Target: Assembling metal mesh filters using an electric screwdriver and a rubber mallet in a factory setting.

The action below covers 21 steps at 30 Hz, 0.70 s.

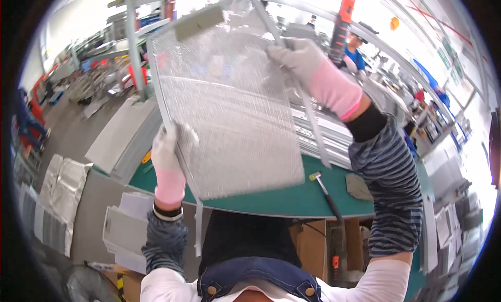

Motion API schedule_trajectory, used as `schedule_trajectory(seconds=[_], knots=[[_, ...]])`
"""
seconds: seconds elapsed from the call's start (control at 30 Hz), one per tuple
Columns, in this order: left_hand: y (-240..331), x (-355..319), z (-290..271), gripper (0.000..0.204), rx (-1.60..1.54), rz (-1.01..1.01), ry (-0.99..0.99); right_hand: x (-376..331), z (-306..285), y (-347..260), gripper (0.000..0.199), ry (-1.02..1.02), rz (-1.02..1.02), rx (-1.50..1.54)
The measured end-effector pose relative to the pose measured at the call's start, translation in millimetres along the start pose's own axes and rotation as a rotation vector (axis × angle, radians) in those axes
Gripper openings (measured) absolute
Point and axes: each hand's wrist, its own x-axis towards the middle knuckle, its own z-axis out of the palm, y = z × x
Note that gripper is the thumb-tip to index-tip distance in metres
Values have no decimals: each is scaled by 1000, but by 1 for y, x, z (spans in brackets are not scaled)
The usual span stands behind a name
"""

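Raised above the bench is a translucent, finely ribbed panel (235,129), tilted, with a beige strip (200,24) near its top edge. Narrow metal strips run along its two long sides. My left hand (166,145), in a white and pink glove, is closed around the left edge. At the upper right edge, my right hand (300,62) in a matching glove pinches the panel and the right metal strip (311,119), whose lower end hangs away from the panel. Beneath lies a green bench top (261,202); a small hammer (324,191) rests on it, right of the panel.
Several long metal profiles (326,137) lie behind the panel. A stack of flat panels (122,132) sits at the left. A grey piece (358,187) lies beside the hammer. An orange-black power screwdriver (342,22) hangs overhead. A co-worker (356,54) stands at the far right.
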Motion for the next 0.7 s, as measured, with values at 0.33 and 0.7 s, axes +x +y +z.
schedule_trajectory(seconds=[0.33, 0.7], knots=[[11, 19, -22, 48, -448, 202, 33, -42, 16, -18, 42, -423, -89, 75], [-119, -211, -70, 51, -67, -1103, -328, -193, 14, 162, 34, -736, 454, 295]])
